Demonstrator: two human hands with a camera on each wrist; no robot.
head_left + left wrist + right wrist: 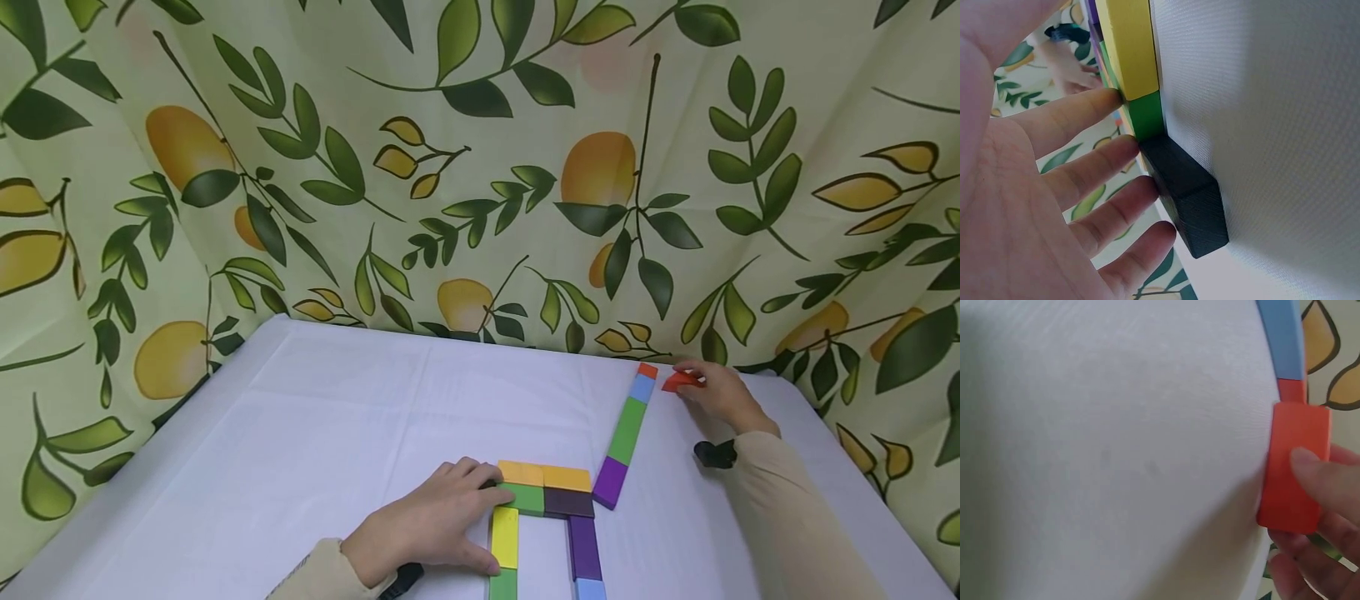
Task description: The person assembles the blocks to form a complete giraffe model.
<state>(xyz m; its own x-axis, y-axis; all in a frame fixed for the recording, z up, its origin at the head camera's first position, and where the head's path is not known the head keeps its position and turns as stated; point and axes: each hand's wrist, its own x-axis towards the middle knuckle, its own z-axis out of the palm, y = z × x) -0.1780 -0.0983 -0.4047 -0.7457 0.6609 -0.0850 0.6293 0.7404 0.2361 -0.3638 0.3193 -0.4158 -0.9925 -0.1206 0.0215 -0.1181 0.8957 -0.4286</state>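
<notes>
My right hand (723, 396) pinches a red block (1294, 469) between thumb and fingers, near the far right of the table. Just left of it, a slanting row ends in another red block (647, 370), after a light blue block (642, 387), a long green block (627, 432) and a purple block (613, 483). My left hand (427, 525) lies beside the near shape, its extended fingertips touching a green block (1146, 115) and a black block (1188, 194). The black block is mostly hidden in the head view. The thumb is by the yellow block (505, 537).
The near shape also has orange blocks (566, 478) along its top, a dark block (568, 502) below them and a purple leg (585, 547) running down to a light blue block (591, 590). A white cloth (337, 417) covers the table; a leaf-patterned curtain (480, 167) hangs behind.
</notes>
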